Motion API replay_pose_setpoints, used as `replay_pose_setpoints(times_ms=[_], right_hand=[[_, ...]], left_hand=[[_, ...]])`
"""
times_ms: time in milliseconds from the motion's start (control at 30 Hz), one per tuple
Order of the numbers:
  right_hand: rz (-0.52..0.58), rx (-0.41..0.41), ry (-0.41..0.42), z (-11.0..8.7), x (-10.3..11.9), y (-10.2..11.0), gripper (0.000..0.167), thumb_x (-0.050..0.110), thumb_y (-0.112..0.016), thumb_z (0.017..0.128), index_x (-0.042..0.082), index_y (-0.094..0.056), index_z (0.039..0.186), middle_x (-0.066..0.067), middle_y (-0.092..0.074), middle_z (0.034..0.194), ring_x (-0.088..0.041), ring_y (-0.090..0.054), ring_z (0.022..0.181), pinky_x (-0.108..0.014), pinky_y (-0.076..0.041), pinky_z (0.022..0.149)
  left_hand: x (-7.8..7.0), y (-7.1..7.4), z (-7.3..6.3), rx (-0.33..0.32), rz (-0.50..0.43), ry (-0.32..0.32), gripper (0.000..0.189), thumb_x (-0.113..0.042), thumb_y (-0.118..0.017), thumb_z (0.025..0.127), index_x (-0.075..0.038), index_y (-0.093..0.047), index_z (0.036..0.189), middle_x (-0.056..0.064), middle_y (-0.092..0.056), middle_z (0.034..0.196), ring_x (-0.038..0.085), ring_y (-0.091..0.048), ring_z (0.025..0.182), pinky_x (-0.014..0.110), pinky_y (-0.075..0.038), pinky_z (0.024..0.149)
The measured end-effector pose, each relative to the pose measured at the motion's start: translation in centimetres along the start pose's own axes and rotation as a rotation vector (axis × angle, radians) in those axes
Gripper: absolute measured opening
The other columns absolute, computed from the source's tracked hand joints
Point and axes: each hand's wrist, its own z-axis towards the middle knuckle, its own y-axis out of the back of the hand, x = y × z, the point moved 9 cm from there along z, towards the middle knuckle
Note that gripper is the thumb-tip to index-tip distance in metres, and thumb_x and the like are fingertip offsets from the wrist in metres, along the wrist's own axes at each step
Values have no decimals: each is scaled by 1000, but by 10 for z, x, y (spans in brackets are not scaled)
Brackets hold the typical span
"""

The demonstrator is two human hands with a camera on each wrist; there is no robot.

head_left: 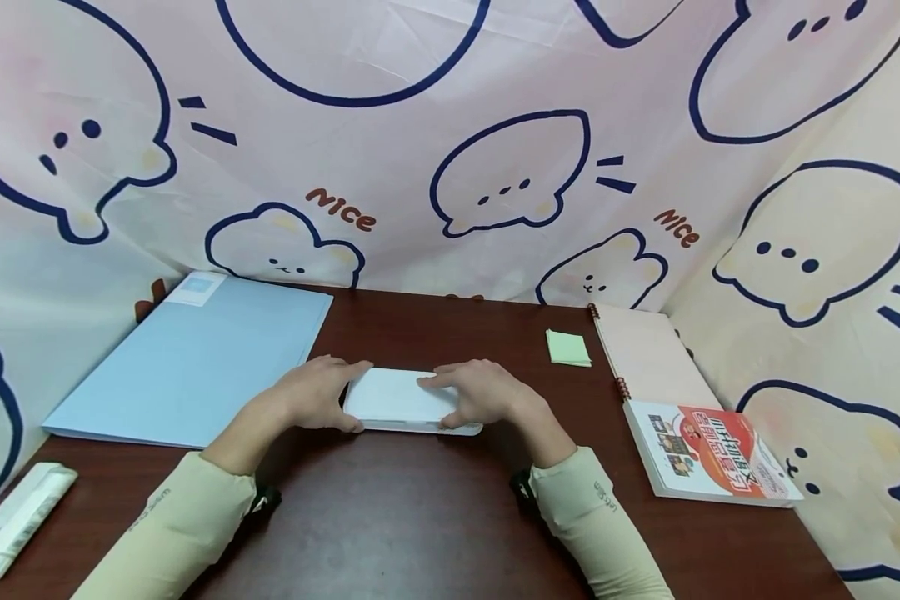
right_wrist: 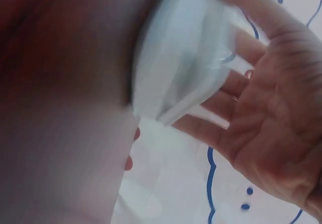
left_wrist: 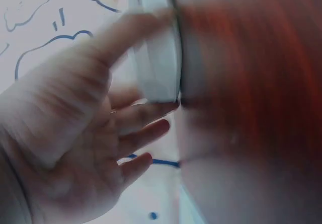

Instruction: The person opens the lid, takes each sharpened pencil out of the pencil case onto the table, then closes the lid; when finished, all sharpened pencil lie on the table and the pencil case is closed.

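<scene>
A flat white rectangular case point(head_left: 397, 398) lies on the brown table in the middle of the head view. My left hand point(head_left: 313, 395) grips its left end, thumb at the near edge and fingers toward the far side. At the right end my right hand point(head_left: 489, 392) holds it, thumb along the front and index finger over the top. In the right wrist view, the blurred case point(right_wrist: 161, 63) shows a gap between its upper and lower parts at that end. The left wrist view has the thumb lying across the case's side point(left_wrist: 161, 68).
A large light-blue folder point(head_left: 195, 358) lies at left, with a white box-like item point(head_left: 26, 521) nearer me. Green sticky notes point(head_left: 568, 347) sit back right, by a spiral notebook point(head_left: 656, 354) and a red-and-white book point(head_left: 708, 454). A patterned curtain point(head_left: 405, 167) encloses the table's back and sides.
</scene>
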Motion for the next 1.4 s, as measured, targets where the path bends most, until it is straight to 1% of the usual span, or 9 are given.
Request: replay_pose_setpoints(times_ms=[133, 300, 467, 600, 700, 800, 967, 1133, 1400], right_hand=[[164, 21, 28, 2, -10, 7, 54, 38, -75, 89, 33, -61, 141, 7, -61, 144, -12, -57, 132, -38, -49, 105], [425, 34, 5, 9, -31, 16, 39, 36, -69, 97, 37, -65, 136, 12, -67, 133, -8, -59, 123, -37, -49, 104], [586, -47, 10, 19, -46, 27, 34, 34, -58, 104, 29, -65, 137, 3, -70, 130, -16, -66, 113, -39, -53, 97], [546, -263, -86, 30, -68, 38, 33, 35, -53, 106, 27, -66, 136, 0, -70, 129, -18, -68, 108, -38, -57, 89], [383, -387, -154, 34, -77, 44, 36, 25, -51, 107, 29, -60, 142, -4, -63, 141, -23, -62, 125, -44, -54, 99], [170, -416, -201, 29, -74, 47, 49, 13, -53, 105, 30, -49, 151, -9, -48, 156, -29, -45, 144, -50, -45, 111], [0, -356, -190, 3, -61, 47, 61, 13, -59, 102, 27, -39, 157, -9, -29, 167, -29, -25, 156, -50, -36, 118], [64, -233, -184, -16, -53, 36, 59, 28, -61, 102, 18, -41, 157, -4, -14, 172, -28, -14, 159, -50, -29, 122], [109, -91, -313, -21, -49, 12, 80, 45, -62, 100, 20, -21, 163, 0, 19, 171, -30, 17, 158, -55, -24, 123]], left_hand=[[7, -2, 2, 6, -59, 22, 99, -47, -87, 74, -14, -42, 155, 17, -62, 134, 34, -56, 124, 53, -50, 96], [17, -5, 5, 6, -158, 68, 118, -50, -88, 73, -13, -21, 162, 21, -56, 143, 39, -54, 130, 59, -48, 100], [20, -6, 4, -9, -202, 71, 129, -47, -89, 73, -6, -6, 162, 12, -56, 150, 40, -47, 137, 64, -41, 107], [20, -5, 4, -12, -205, 75, 129, -46, -89, 74, -2, -5, 162, 10, -55, 151, 40, -45, 138, 62, -40, 108], [19, -5, 5, -19, -229, 73, 132, -45, -89, 75, -2, 1, 162, 11, -54, 152, 39, -44, 139, 61, -39, 110], [17, -5, 5, -16, -243, 62, 133, -44, -89, 75, -8, 4, 163, 12, -54, 151, 38, -45, 136, 62, -40, 109], [19, -3, 5, -9, -163, 73, 119, -49, -87, 75, -16, -16, 164, 21, -57, 140, 33, -54, 120, 55, -50, 94], [20, 2, 5, 4, -109, 93, 112, -53, -86, 75, -11, -29, 161, 23, -58, 133, 30, -56, 110, 50, -51, 88], [13, -3, 2, 43, -85, 130, 110, -56, -85, 74, -9, -33, 159, 22, -60, 131, 28, -57, 107, 49, -51, 89]])
